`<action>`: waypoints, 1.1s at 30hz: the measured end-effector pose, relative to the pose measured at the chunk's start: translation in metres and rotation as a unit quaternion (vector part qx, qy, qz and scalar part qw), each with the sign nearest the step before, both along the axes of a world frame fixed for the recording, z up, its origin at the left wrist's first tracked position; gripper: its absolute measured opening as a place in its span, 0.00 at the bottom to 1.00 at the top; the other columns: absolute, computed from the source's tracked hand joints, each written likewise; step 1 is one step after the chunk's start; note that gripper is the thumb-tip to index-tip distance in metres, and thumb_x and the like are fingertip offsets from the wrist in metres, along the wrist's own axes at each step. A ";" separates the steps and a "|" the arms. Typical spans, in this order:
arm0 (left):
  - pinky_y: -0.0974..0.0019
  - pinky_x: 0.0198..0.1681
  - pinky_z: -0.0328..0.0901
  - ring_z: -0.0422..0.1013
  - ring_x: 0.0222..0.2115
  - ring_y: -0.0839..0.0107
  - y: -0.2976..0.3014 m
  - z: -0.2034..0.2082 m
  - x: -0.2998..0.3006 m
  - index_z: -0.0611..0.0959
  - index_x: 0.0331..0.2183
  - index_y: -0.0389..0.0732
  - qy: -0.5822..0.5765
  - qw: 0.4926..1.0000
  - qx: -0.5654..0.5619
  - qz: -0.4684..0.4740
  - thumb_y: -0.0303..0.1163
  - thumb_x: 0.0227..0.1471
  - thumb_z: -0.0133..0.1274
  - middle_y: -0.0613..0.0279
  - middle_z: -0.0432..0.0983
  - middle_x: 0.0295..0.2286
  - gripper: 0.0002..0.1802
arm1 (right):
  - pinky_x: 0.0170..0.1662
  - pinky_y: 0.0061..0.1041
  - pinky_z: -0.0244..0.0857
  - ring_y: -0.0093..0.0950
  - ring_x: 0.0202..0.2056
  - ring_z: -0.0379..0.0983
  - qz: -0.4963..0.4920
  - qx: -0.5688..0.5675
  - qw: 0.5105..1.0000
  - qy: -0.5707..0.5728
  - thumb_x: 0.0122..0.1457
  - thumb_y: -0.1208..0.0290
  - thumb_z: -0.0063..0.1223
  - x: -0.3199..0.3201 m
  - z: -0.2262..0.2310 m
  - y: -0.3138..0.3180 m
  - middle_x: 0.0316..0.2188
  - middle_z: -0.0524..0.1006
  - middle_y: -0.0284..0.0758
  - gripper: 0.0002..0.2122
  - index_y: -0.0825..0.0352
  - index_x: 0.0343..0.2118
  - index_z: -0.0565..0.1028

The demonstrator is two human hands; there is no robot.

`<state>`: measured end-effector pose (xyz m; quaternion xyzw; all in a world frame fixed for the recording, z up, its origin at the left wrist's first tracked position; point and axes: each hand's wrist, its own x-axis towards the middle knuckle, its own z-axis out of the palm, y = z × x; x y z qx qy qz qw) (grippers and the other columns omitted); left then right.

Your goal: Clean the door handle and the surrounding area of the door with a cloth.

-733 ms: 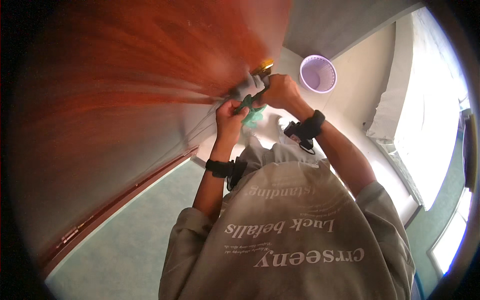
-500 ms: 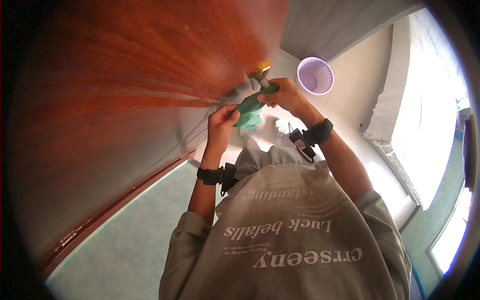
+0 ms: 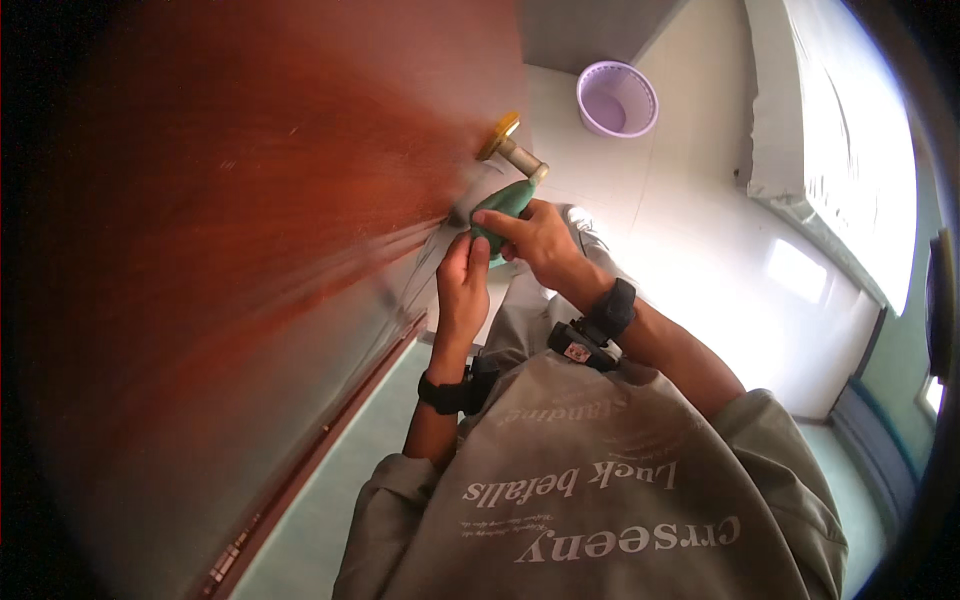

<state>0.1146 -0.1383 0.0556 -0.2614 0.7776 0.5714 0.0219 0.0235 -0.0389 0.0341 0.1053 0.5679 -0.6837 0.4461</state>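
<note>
Both hands grip a bunched green cloth [image 3: 508, 198] in front of a reddish-brown wooden door [image 3: 300, 180]. My right hand [image 3: 540, 243] is closed on its right side, with the thumb laid across the front. Below it, my left hand [image 3: 466, 282] pinches the lower left part of the cloth. A door handle [image 3: 522, 158] with a yellow-gold base [image 3: 499, 136] sticks out from the door just above the cloth. The cloth's upper tip is close to the handle's end; I cannot tell if they touch. Black bands with small devices sit on both wrists.
A purple plastic basket [image 3: 617, 101] stands on the pale floor beyond the handle, beside a grey panel [image 3: 590, 32]. To the right is a bed-like block with a white cover [image 3: 830, 140]. A dark red door edge [image 3: 300, 465] runs along the lower left.
The view has shifted, and more of the door handle shows. My hands have come closer together on the cloth, which is more bunched. The right thumb now lies over its front.
</note>
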 end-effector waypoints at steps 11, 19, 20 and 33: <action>0.70 0.32 0.61 0.66 0.25 0.74 -0.026 0.003 0.053 0.76 0.31 0.32 -0.049 0.997 0.002 0.066 0.31 0.57 0.41 0.61 0.71 0.21 0.12 | 0.28 0.22 0.64 0.22 0.25 0.69 0.133 -0.012 0.991 -0.016 0.47 0.61 0.62 0.056 0.008 -0.015 0.24 0.73 0.33 0.20 0.71 0.36 0.72; 0.73 0.33 0.62 0.68 0.28 0.77 -0.017 0.076 0.051 0.77 0.36 0.30 -0.056 0.996 0.038 -0.052 0.34 0.55 0.45 0.60 0.74 0.26 0.15 | 0.55 0.33 0.52 0.36 0.53 0.59 0.336 -0.188 0.895 0.226 0.34 0.55 0.69 0.037 0.006 0.029 0.50 0.63 0.44 0.44 0.69 0.54 0.57; 0.73 0.33 0.62 0.68 0.28 0.77 -0.015 0.081 0.049 0.77 0.36 0.30 -0.053 0.993 0.088 -0.058 0.34 0.55 0.46 0.60 0.74 0.26 0.15 | 0.55 0.33 0.52 0.36 0.53 0.59 0.334 -0.186 0.896 0.227 0.34 0.55 0.69 0.040 0.004 0.030 0.50 0.63 0.44 0.44 0.69 0.54 0.57; 0.56 0.41 0.62 0.68 0.38 0.45 -0.006 0.026 -0.033 0.73 0.39 0.29 0.066 0.954 -0.248 -0.156 0.24 0.50 0.43 0.41 0.71 0.36 0.13 | 0.44 0.28 0.62 0.24 0.39 0.68 0.171 -0.022 0.969 0.179 0.55 0.63 0.53 0.018 0.000 0.092 0.36 0.74 0.36 0.17 0.67 0.44 0.70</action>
